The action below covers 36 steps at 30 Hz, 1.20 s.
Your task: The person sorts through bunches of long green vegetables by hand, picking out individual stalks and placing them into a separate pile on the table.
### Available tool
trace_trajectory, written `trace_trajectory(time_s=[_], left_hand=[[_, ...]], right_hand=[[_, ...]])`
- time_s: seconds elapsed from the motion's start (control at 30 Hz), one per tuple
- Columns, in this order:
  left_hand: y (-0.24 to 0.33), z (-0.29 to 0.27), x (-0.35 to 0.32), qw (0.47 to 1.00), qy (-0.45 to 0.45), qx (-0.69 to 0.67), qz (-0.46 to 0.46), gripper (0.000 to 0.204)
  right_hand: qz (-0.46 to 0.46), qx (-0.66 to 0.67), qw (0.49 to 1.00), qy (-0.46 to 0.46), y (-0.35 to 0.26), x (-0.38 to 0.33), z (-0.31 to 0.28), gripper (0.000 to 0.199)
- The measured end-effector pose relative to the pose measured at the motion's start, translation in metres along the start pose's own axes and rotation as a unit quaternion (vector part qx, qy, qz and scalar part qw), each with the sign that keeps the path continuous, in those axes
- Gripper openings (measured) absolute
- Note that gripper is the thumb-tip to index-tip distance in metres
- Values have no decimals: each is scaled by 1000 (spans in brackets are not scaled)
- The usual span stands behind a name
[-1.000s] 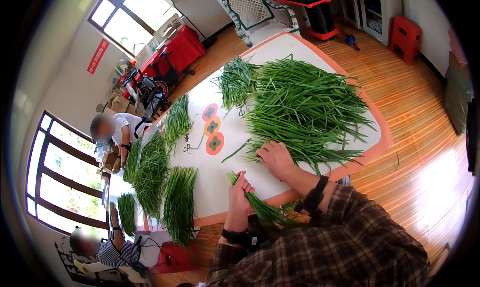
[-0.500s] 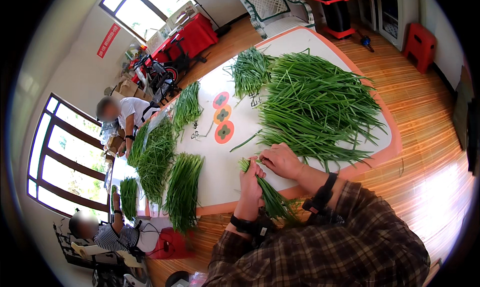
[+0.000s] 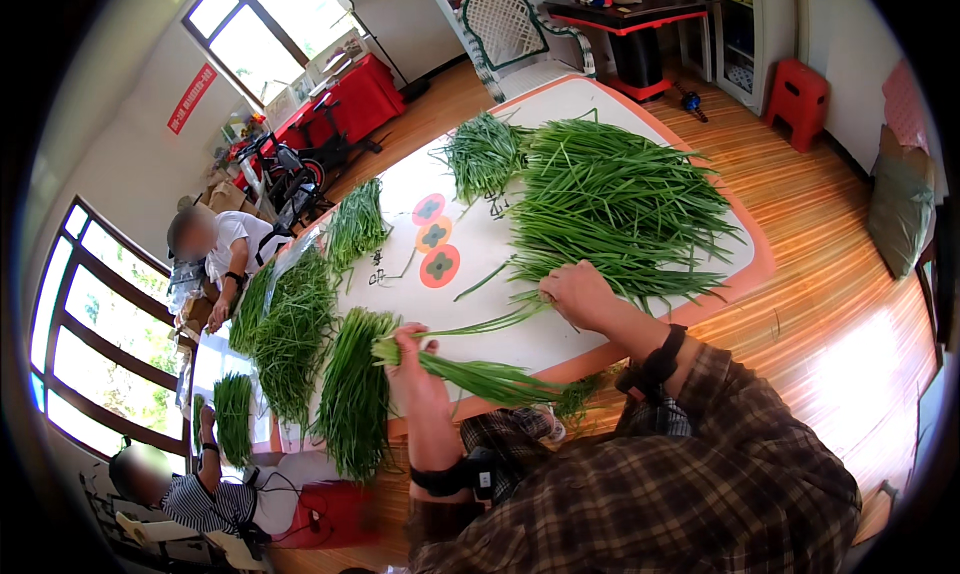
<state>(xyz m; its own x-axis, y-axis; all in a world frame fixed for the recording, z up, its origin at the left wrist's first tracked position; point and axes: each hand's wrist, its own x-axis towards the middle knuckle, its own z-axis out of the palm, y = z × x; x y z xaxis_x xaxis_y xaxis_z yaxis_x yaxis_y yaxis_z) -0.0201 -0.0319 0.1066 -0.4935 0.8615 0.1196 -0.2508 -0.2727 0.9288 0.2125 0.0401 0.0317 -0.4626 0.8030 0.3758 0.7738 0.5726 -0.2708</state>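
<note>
- The left hand point(image 3: 408, 364) grips a bunch of green stalks point(image 3: 490, 379), fingers wrapped round it close to the pale ends, over the left part of the worktop's point(image 3: 480, 244) near edge.
- The bunch's long axis runs left to right, dipping slightly toward the person — pale ends left, leafy tips right, past the near edge.
- The left fingers cover a stretch of the stalks; the farthest tips are hard to make out against the dark clothing point(image 3: 640, 484).
- The right hand point(image 3: 580, 294), fingers curled, is at the near side of the large heap point(image 3: 620, 209); its fingertips are hidden, so I cannot tell whether it pinches anything.
- Thin strands point(image 3: 490, 324) stretch between the hands; where they end is unclear.
- Most leaves in the heap point toward the worktop's right edge.
- Just beside the left hand, a pile point(image 3: 352, 404) hangs its tips over the near edge.
</note>
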Motion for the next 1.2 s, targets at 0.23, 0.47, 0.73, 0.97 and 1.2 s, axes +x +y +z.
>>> trace_trajectory(time_s=[0.23,0.47,0.73,0.97,1.2], left_hand=[[112,-31,-46,950,-135,20,279,21],[5,-20,-8,943,-187,-162,-222,10],[-108,31,5,958,-173,-28,-228,27],[-117,42,2,960,-184,-2,-212,19],[-116,32,2,964,-172,-30,-200,19]], right_hand=[[58,-6,998,2,-6,11,15,14],[53,98,986,121,-13,11,28,14],[54,259,950,166,-18,5,37,10],[7,206,968,144,-21,3,38,11],[-9,168,979,116,-24,3,37,12]])
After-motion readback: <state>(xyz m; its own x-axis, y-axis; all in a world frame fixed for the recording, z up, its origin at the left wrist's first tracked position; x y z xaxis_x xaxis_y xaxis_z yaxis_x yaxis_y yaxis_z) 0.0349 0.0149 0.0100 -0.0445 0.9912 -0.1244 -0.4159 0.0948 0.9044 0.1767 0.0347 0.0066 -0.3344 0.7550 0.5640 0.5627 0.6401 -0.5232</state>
